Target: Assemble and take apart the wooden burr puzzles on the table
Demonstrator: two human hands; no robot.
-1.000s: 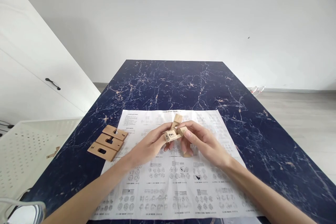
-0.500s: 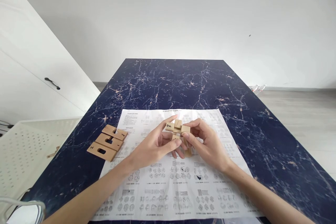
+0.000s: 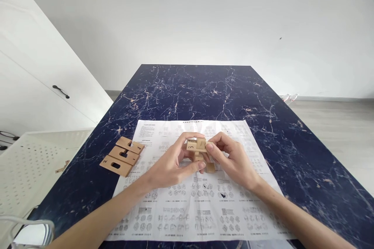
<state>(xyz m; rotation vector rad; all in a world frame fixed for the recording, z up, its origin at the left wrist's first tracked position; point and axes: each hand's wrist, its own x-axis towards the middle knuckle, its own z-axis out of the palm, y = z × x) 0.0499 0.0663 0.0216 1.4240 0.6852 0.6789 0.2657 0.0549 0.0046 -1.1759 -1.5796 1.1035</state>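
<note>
A partly joined wooden interlocking puzzle (image 3: 196,146), with a black 3 on one block, is held above the printed sheet (image 3: 169,225). My left hand (image 3: 173,162) grips it from the left, its thumb low at the front and fingers behind. From the right, my right hand (image 3: 232,158) pinches its edge between thumb and fingers. A lower wooden block (image 3: 210,167) shows beneath, between the hands; whether it is joined to the puzzle I cannot tell. Flat slotted wooden pieces (image 3: 117,165) marked with numbers lie left of my left hand, overlapping the sheet's edge.
The sheet of small line diagrams lies on a dark blue marbled table (image 3: 195,89). Left of the table are a white perforated surface (image 3: 20,167) with a small wooden piece (image 3: 62,167) on it, and a white cabinet (image 3: 43,70). A white cable (image 3: 26,221) curves at the lower left.
The puzzle has tilted in my hands, so the block marked 3 and the block beside it now sit flush together. My left fingers have curled round its back. The flat pieces stay put.
</note>
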